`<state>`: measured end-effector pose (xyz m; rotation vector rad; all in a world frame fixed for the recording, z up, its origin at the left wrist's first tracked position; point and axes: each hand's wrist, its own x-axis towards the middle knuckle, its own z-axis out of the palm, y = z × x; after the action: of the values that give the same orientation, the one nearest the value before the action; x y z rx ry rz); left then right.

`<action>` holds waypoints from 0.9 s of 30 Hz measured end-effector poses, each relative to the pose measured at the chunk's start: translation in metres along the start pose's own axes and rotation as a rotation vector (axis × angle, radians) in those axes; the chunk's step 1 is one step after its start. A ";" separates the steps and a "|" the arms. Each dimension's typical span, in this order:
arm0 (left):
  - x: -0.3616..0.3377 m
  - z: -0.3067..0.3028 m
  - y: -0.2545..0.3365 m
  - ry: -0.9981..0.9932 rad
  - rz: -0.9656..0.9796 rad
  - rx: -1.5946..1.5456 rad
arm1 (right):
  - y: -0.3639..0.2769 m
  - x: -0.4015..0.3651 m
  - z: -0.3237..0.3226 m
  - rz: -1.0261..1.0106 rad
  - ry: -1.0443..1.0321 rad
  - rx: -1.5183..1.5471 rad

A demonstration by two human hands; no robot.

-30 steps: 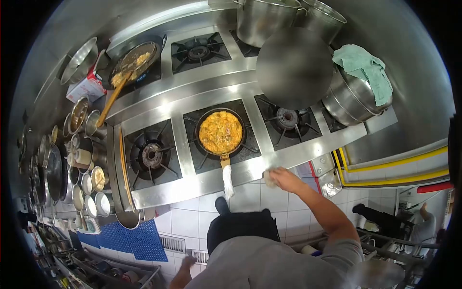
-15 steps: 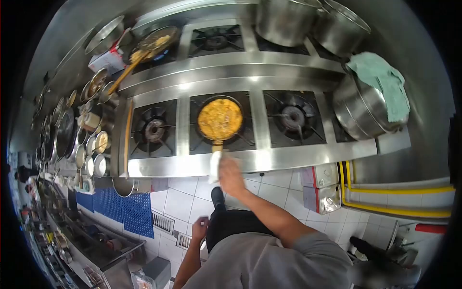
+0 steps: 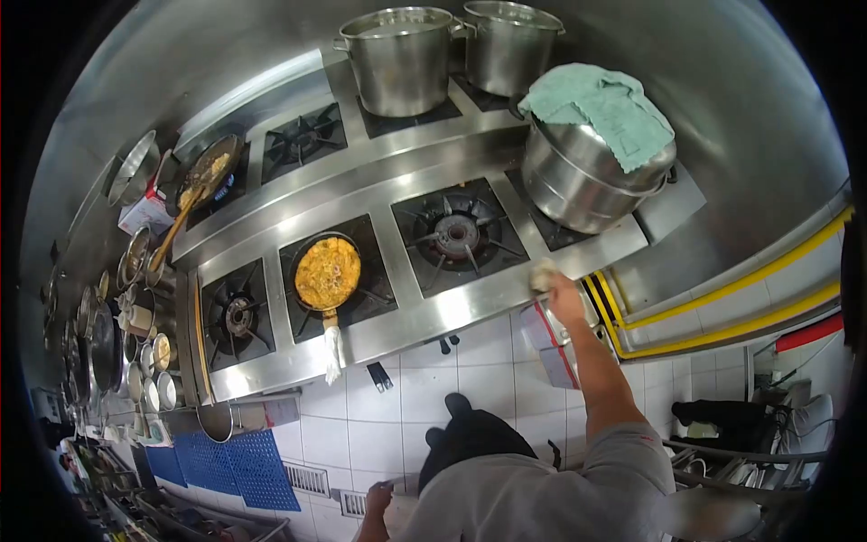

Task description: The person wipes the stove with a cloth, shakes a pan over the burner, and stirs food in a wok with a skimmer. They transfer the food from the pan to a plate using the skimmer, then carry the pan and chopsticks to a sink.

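My right hand (image 3: 560, 291) presses a pale cloth (image 3: 543, 274) against the front edge of the steel stove (image 3: 424, 312), just right of the front right burner (image 3: 457, 234). My left hand (image 3: 377, 498) hangs low by my side with its fingers curled, and I see nothing in it. A black frying pan (image 3: 327, 273) of yellow-orange food sits on the middle front burner, well left of my right hand. A white cloth (image 3: 332, 349) is wrapped around its handle and hangs over the stove edge.
Two tall steel pots (image 3: 402, 56) stand on the back burners. A wide steel pot (image 3: 578, 176) with a green towel (image 3: 601, 104) is at the right. Another pan with a wooden spoon (image 3: 199, 181) is at back left. Several containers (image 3: 135, 307) line the left counter. Blue mats (image 3: 226, 456) lie on the tiled floor.
My right hand left the pan handle area and moved right along the stove's front edge with the cloth. The view swung, so the stove now sits tilted.
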<state>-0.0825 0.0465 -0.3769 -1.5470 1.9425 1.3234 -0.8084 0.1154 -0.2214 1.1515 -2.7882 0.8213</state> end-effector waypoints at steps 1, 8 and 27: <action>0.018 -0.004 0.011 0.078 -0.002 -0.091 | -0.006 0.008 0.001 0.048 0.046 -0.001; 0.060 -0.028 0.115 0.348 0.110 -0.309 | -0.084 0.002 0.042 -0.258 -0.037 -0.114; -0.057 0.128 0.242 0.414 -0.663 -0.784 | -0.183 0.356 0.188 -0.207 -0.162 -0.207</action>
<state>-0.3138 0.1784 -0.2912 -2.6888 0.8703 1.5926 -0.9131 -0.3136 -0.2251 1.4928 -2.7289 0.4286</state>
